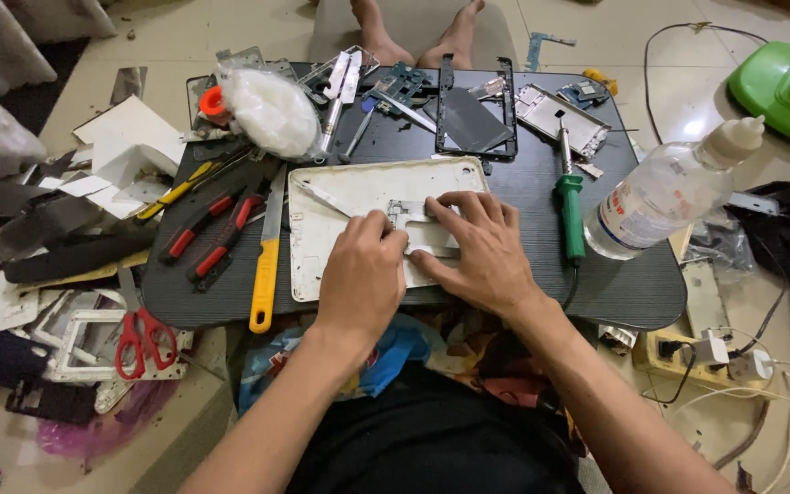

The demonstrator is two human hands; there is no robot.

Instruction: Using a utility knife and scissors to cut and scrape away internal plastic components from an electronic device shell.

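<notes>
Head view, 1 frame. Light even and fairly bright, diffuse, apparently from overhead; colour balance slightly warm.

Shadows soft and short: a faint one under the left hand (361,272) and right hand (477,247) on the white back cover (322,247).

Glare: pale sheen on the tiled floor (688,101) at upper right; bright highlights on the clear plastic bottle (660,197) and the white plastic bag (270,110). The dark tabletop (633,284) shows little reflection.

Focus sharp at centre; fine detail softens toward the corners. Wide-angle distortion evident: table edges bow, forearms stretch toward the bottom edge. No motion blur on either hand.
</notes>
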